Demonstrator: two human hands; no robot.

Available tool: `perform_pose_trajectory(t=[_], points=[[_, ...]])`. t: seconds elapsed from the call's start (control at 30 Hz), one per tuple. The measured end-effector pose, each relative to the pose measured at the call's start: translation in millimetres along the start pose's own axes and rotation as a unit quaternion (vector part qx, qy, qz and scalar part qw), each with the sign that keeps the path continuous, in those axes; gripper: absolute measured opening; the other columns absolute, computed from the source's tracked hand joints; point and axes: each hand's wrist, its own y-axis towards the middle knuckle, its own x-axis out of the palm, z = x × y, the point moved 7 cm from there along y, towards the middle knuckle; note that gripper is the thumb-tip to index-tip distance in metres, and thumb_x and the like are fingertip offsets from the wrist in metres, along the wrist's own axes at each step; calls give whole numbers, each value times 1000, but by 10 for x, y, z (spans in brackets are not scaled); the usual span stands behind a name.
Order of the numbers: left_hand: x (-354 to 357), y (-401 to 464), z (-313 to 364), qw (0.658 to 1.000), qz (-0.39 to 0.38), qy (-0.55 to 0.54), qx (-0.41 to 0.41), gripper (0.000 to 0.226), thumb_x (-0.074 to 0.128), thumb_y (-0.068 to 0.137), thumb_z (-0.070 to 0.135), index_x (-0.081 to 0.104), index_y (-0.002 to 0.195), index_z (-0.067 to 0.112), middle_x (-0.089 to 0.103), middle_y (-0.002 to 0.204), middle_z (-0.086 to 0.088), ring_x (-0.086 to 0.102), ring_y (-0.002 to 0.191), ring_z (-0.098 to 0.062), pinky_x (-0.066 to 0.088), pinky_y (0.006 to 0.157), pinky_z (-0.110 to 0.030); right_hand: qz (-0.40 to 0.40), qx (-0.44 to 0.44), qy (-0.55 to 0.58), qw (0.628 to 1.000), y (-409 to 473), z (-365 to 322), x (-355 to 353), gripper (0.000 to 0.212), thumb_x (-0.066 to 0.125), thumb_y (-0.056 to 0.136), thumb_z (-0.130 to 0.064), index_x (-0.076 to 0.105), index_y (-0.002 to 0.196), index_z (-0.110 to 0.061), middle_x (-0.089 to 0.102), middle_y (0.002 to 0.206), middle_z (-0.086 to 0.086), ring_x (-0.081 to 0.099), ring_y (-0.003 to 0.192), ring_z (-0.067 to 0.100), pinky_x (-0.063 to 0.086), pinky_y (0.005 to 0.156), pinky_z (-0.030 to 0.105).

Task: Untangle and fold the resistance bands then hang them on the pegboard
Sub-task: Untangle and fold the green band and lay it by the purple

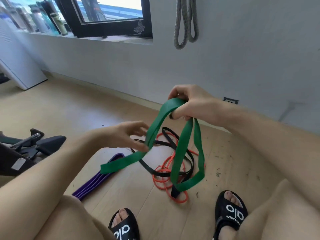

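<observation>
My right hand [189,103] grips the top of a wide green resistance band [180,149], held above the floor with its loops hanging down. My left hand [131,135] is lower and to the left, its fingers pinching one strand of the green band where it bends toward a loose end. Under the band, on the wooden floor, a thin black band [173,135] and a thin orange band [163,177] lie tangled together. A purple band [97,179] lies folded flat to the left of them. A grey band [186,23] hangs on the wall above.
The person's two feet in black slides [232,213] stand at the bottom of the view, bare knees at either side. Black exercise equipment [34,144] sits at the left. A white cabinet [15,63] stands by the window sill, which holds several bottles [57,21].
</observation>
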Motion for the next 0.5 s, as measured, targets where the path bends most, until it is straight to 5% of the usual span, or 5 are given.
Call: perform_pose_trajectory(t=[0.1, 0.2, 0.3, 0.5], points=[[-46, -40, 501, 982, 73, -116, 127, 58, 82, 81, 25, 58, 133, 16, 71, 126, -2, 64, 124, -16, 49, 108, -37, 9, -6, -17, 1000, 19, -71, 97, 30, 81, 72, -6, 65, 93, -19, 65, 82, 4, 56, 59, 12, 47, 53, 25], [-123, -90, 762, 968, 131, -135, 167, 37, 79, 85, 15, 64, 118, 5, 70, 104, -22, 69, 99, -27, 56, 93, -48, 20, -10, -19, 1000, 43, -92, 128, 27, 79, 72, -7, 65, 92, -18, 64, 77, 4, 55, 52, 12, 45, 50, 25], [-203, -150, 806, 965, 150, -127, 171, 28, 76, 88, 22, 67, 108, 4, 67, 89, -14, 67, 84, -21, 57, 83, -42, 5, 0, -36, 999, 46, -49, 98, 26, 79, 74, -10, 65, 95, -18, 66, 76, 2, 58, 57, 13, 48, 55, 29], [-177, -192, 909, 962, 143, -149, 182, 28, 73, 91, 21, 68, 111, 2, 70, 91, -14, 68, 85, -15, 55, 79, -28, -75, 18, -79, 994, -42, -27, 169, 28, 80, 76, -20, 65, 100, -21, 69, 78, 0, 62, 65, 12, 53, 66, 34]])
